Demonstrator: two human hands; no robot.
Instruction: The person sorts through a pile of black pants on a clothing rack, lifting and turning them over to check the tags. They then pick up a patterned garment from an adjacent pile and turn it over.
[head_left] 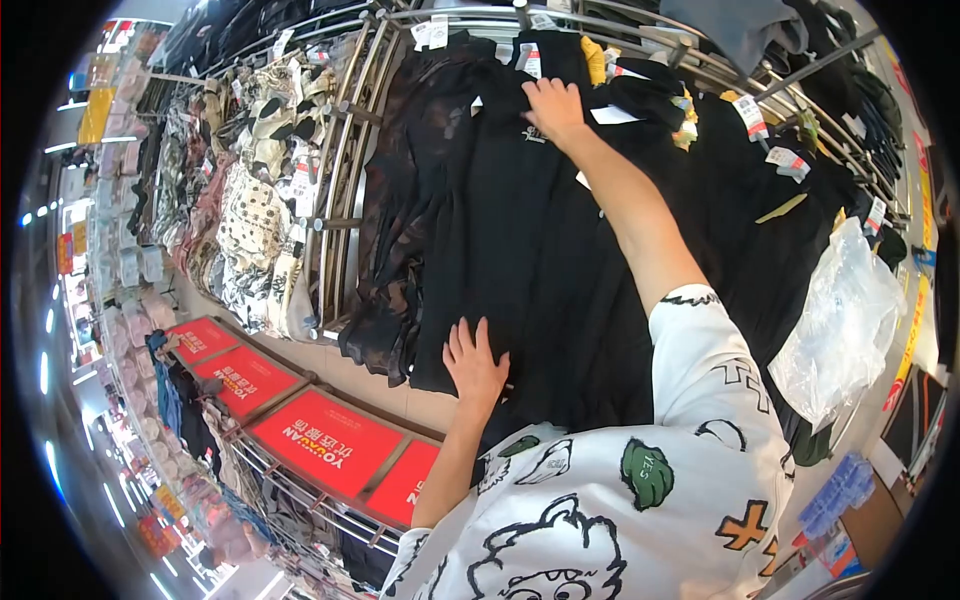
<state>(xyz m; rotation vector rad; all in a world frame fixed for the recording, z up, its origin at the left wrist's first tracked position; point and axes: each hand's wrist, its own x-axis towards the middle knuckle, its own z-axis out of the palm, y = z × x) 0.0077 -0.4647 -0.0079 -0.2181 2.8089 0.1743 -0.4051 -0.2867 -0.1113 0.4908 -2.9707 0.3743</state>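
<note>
A pair of black trousers lies stretched out flat, with a small light print near its upper end. My left hand rests on the trousers' lower end, its fingers spread. Toward the waist end, my right hand lies on the black cloth with its fingers apart and slightly bent. A white and red tag sits just beyond that hand. Dark camouflage trousers are along the left side of the black pair. More black garments with tags lie to the right.
Metal rails run along the left and far sides. Patterned clothes hang beyond them. Red sign panels top a rack at lower left. A clear plastic bag is on the right, above a cardboard box.
</note>
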